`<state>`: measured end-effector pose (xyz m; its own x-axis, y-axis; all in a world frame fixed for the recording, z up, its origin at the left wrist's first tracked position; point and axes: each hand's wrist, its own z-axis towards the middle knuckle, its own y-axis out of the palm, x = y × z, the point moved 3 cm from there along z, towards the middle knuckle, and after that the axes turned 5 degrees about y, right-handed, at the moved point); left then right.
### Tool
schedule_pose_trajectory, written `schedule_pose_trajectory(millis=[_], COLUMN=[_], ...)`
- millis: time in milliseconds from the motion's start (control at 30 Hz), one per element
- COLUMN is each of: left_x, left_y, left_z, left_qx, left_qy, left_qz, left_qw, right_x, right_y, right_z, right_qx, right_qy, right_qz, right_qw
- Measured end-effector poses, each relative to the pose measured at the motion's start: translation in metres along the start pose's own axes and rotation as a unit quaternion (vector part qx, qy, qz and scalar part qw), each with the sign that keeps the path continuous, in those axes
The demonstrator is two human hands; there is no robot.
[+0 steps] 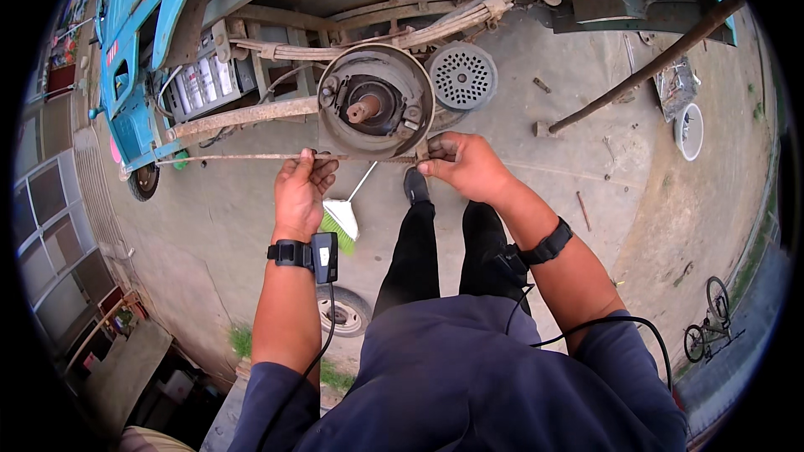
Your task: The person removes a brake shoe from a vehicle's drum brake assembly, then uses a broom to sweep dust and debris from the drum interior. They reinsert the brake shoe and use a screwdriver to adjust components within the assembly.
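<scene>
A round brake assembly (409,136) with an exposed axle shaft (363,109) faces me under the blue vehicle. Below it a thin rusty brake rod (251,156) runs from the left toward a small metal lever (421,151) at the assembly's lower edge. Coils like a spring show on the rod's right end. Thumb and fingers of my left hand (303,192) pinch the rod left of the assembly. At the lever, the fingers of my right hand (471,166) are closed on its end; the exact contact is partly hidden.
Leaf springs (452,29) and a frame bar (243,117) surround the assembly. Behind it lies a perforated round drum (463,75). A long rusty bar (645,71) slants at right, near a white bucket (688,131). A broom (342,218) and a wheel (342,311) lie by my left arm.
</scene>
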<state>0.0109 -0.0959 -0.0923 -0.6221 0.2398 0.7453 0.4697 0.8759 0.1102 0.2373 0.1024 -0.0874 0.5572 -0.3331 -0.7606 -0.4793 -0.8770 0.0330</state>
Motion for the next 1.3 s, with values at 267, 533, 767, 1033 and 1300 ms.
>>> schedule_pose_trajectory(millis=[267, 533, 767, 1033, 1300], left_x=[-0.005, -0.001, -0.002, -0.002, -0.001], left_y=[-0.005, -0.003, -0.002, -0.004, -0.002], left_z=[0.005, 0.002, 0.003, 0.004, 0.002], left_qx=[-0.018, -0.004, -0.013, -0.012, -0.007], left_qy=[0.003, 0.002, 0.0, -0.003, 0.001], left_qz=[-0.002, 0.007, 0.0, 0.0, 0.002], left_qw=[1.0, 1.0, 1.0, 1.0, 1.0], right_x=[0.017, 0.004, 0.0, 0.002, 0.016], right_y=[0.012, -0.003, -0.005, -0.007, -0.001], right_z=[0.007, 0.002, -0.001, 0.002, 0.001], right_qx=[-0.021, -0.031, -0.026, -0.034, -0.004], right_qy=[-0.001, 0.046, 0.036, 0.04, 0.011], right_qz=[0.04, -0.037, -0.037, -0.052, 0.036], right_qw=[0.999, 0.998, 0.998, 0.997, 0.999])
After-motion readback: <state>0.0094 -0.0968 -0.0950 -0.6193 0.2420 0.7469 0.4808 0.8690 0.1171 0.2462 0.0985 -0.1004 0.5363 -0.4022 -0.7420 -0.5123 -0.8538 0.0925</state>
